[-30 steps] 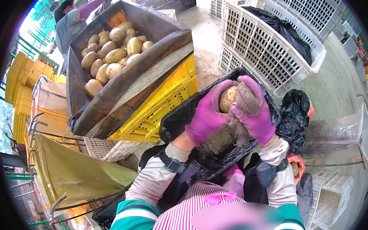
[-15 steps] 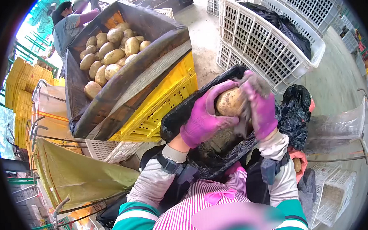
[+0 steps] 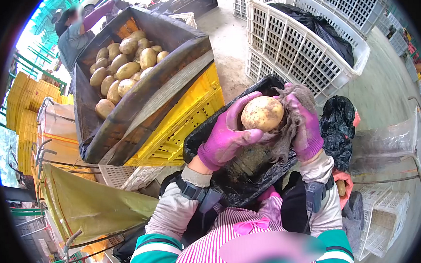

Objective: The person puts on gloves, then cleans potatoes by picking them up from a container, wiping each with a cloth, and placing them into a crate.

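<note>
A pale brown potato (image 3: 262,113) with dark specks sits between my two hands, above a crate lined with black plastic (image 3: 243,177). My left hand (image 3: 227,133), in a pink-purple glove, is wrapped round the potato's left side. In the matching glove, my right hand (image 3: 305,122) grips a grey, ragged cloth (image 3: 285,133) against the potato's right side. Strands of the cloth hang down below the potato. Loose dirt shows at the bottom of the lined crate.
Several potatoes (image 3: 123,69) lie in a dark-lined bin at the left, resting on a yellow crate (image 3: 181,118). White crates (image 3: 296,43) are stacked at the upper right. Black plastic (image 3: 338,130) bunches at the right. Another person (image 3: 72,41) stands at the upper left.
The potato has turned and shows more of its face. My right hand and the cloth have shifted slightly right and down, and the cloth is less blurred.
</note>
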Demonstrator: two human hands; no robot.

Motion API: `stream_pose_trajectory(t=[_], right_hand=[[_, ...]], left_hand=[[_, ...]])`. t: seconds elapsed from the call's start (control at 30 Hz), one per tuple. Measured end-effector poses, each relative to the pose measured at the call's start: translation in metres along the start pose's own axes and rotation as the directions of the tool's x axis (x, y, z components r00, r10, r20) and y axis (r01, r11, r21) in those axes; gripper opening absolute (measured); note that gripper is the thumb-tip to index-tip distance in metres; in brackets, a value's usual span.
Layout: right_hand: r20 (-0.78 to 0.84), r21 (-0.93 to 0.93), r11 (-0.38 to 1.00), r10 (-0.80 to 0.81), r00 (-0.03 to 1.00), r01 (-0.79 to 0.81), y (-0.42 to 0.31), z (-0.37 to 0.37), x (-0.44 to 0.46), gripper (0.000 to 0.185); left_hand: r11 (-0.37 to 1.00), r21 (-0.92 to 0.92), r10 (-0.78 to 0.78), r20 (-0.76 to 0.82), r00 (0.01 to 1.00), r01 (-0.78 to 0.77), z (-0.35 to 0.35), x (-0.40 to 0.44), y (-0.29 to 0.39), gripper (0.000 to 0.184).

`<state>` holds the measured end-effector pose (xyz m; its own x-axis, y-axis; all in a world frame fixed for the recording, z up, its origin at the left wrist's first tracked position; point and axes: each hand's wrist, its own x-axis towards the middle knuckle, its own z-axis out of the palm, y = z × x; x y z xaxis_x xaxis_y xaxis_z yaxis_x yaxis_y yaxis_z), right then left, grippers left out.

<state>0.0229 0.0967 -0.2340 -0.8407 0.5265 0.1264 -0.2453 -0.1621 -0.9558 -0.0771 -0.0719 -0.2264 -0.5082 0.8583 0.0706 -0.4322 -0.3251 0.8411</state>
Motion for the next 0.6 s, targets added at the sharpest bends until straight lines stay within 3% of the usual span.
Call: stream_pose_trajectory(t=[0.07,0.17,0.2,0.23,0.27,0.3,0.37,0.43,0.5,0.57,0.6], right_hand=[[0.003,0.210,0.965,0.160,0.987,-0.157,-0.001,-0.002,-0.001,0.045],[0.034,0.315,0.941,0.120,0.992,-0.125,-0.002,0.001,-0.004,0.045],[0.024,0.195,0.980,0.040,0.999,-0.044,-0.008,0.009,-0.005,0.050],[0.025,0.191,0.981,0.040,0.999,-0.044,-0.003,0.012,-0.005,0.050],[0.072,-0.171,0.965,-0.188,0.980,0.198,0.006,0.014,-0.004,0.048],[0.195,-0.487,0.766,-0.372,0.907,0.419,0.010,0.015,-0.004,0.046],[0.188,-0.089,0.993,-0.063,0.980,0.081,0.005,0.008,-0.004,0.044],[-0.086,0.024,1.000,0.009,0.996,-0.007,0.005,0.008,0.003,0.041],[-0.072,0.050,0.998,0.029,0.997,-0.025,0.003,0.008,0.001,0.039],[-0.086,0.264,0.960,0.120,0.989,-0.093,0.006,0.010,-0.002,0.042],[0.001,0.112,0.993,0.036,0.999,-0.036,-0.003,0.015,-0.006,0.051]], left_hand=[[1.000,0.029,-0.007,-0.016,1.000,0.008,-0.003,-0.003,0.000,0.086],[0.996,0.093,0.013,-0.017,1.000,-0.012,-0.005,0.000,-0.004,0.083],[0.988,0.154,0.018,-0.040,0.999,-0.011,-0.006,0.001,-0.006,0.082],[0.976,0.216,0.024,-0.062,0.998,-0.010,-0.006,0.001,-0.007,0.082],[0.977,0.215,0.028,-0.062,0.998,-0.014,-0.006,0.002,-0.009,0.082],[0.971,0.238,0.030,-0.072,0.997,-0.012,-0.006,0.000,-0.012,0.084],[0.966,0.259,0.020,-0.085,0.996,0.003,-0.002,-0.003,-0.014,0.085],[0.995,0.094,-0.029,-0.050,0.998,0.033,0.005,-0.003,-0.007,0.087],[0.996,0.085,-0.018,-0.048,0.999,0.022,0.004,-0.001,-0.008,0.081],[0.998,0.069,-0.006,-0.065,0.998,0.010,0.001,-0.001,-0.011,0.075],[0.959,0.281,0.054,-0.092,0.994,-0.026,0.000,-0.001,-0.012,0.074]])
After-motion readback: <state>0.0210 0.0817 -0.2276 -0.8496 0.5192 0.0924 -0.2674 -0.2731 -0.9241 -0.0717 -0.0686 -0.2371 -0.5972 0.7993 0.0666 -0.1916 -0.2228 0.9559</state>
